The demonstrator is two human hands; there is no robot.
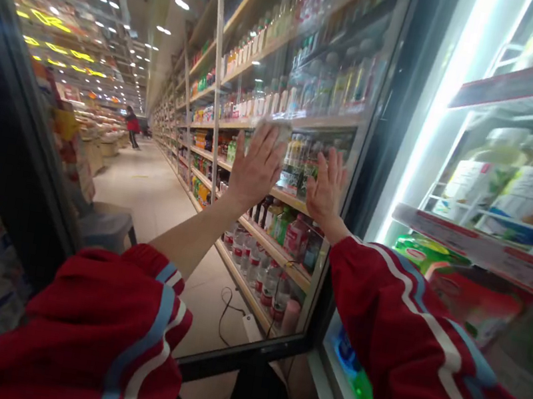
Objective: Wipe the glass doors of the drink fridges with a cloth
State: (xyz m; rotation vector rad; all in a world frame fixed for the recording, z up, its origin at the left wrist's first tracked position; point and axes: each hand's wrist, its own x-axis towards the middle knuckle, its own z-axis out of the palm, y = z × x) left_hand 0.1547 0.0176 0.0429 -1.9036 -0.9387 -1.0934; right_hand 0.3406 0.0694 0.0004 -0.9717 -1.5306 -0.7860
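Observation:
My left hand (255, 165) lies flat against the glass of a dark-framed cooler door (246, 356), pressing a pale, crumpled cloth (283, 133) to it. The cloth shows past the fingertips and is partly covered by the hand. To its right, near the door's vertical frame, my right hand (327, 185) is raised with its fingers spread and nothing in it; its palm appears to touch the glass. Both arms wear red sleeves with white and light blue stripes. Shelves of bottles (286, 230) show through or in the glass.
On the right stands a lit cooler with a wire shelf (492, 245) of large bottles (483, 170) and green packs (420, 249). A grey stool (108, 226) stands at left. A cable (224, 314) shows near the floor. Far down the aisle is a person (132, 127).

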